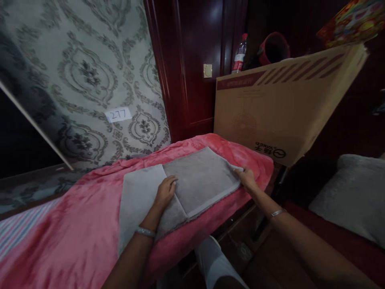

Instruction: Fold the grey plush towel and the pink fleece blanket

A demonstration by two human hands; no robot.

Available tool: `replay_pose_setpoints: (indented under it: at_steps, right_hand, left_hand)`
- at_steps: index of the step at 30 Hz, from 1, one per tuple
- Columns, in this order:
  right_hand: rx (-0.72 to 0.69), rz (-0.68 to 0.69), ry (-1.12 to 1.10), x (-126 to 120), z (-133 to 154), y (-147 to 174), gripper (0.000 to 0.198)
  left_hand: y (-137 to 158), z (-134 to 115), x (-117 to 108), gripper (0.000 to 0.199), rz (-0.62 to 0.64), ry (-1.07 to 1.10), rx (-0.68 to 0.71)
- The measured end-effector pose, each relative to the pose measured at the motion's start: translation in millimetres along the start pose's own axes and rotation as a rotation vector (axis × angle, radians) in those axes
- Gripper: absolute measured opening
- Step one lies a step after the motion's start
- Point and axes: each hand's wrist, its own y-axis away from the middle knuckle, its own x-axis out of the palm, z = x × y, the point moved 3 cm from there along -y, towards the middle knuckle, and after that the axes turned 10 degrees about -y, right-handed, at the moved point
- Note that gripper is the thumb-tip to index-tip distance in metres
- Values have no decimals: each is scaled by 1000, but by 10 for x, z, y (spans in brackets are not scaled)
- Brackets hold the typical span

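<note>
A soft grey plush cloth (200,180) lies folded on a pink blanket (99,216), with a paler grey section at its left and a light border along its front edge. My left hand (167,190) rests on the cloth where the two sections meet, palm down, with the fingers lying on the fabric. At the cloth's right end, my right hand (246,178) pinches its corner between thumb and fingers. That corner is slightly raised. The underside of the cloth is hidden.
A large cardboard box (264,108) stands behind the blanket at the right, with a plastic bottle (239,56) by its top edge. A grey cushion (353,196) lies at the far right. A paper marked 277 (119,114) is on the patterned wall. Striped bedding (22,226) shows at the left.
</note>
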Motion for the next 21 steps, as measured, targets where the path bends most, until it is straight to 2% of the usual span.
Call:
replay_pose_setpoints:
  at_steps: [3, 5, 8, 11, 13, 15, 21]
  right_hand:
    - [-61, -32, 22, 219, 169, 77, 26]
    - [-178, 20, 82, 455, 344, 220, 24]
    - [-398, 241, 217, 865, 540, 620, 21]
    - [-538, 505, 336, 1157, 510, 1106, 22]
    - [-594, 618, 409, 1238, 400, 1359, 22]
    - [-629, 667, 446, 1250, 286, 1509, 24]
    - [-703, 649, 391, 1220, 190, 1546, 43]
  left_hand:
    - [-53, 160, -64, 52, -58, 249, -114]
    - [-74, 242, -109, 62, -81, 423, -175]
    - [-79, 326, -134, 66, -106, 697, -269]
    - [-75, 358, -123, 65, -124, 778, -305]
    - [-74, 368, -113, 65, -130, 798, -323]
    - [-74, 374, -110, 65, -124, 808, -329]
    - [-76, 405, -104, 62, -115, 787, -308]
